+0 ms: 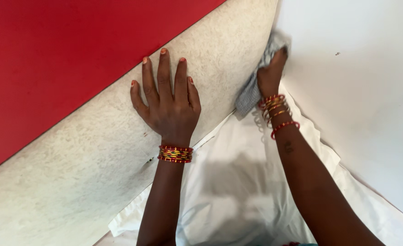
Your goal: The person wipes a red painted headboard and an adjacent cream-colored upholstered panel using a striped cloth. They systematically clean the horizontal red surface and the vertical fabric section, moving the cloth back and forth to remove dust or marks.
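My right hand [271,75] has its fingers curled tight around a grey cloth [256,77], pressed into the corner where the textured board [96,159] meets the white wall [361,91]. Left hand [169,107] lies flat, fingers spread, on the board. Best to brace steady and wipe firmly into the seam above the white sheet [238,191].

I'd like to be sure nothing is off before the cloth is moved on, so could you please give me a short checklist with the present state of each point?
1. Right hand has hold of the grey cloth: ok, fingers closed on it.
2. Cloth pressed against the white wall: ok, at the corner beside the textured panel.
3. Left hand braced: ok, flat and open on the textured panel.
4. Left fingers kept off the red panel: ok, fingertips stop just short of its edge.
5. White bedding below free of dirt: cannot tell, partly shadowed.
6. Bangles away from the cloth: ok on the left wrist; those on the right sit close.
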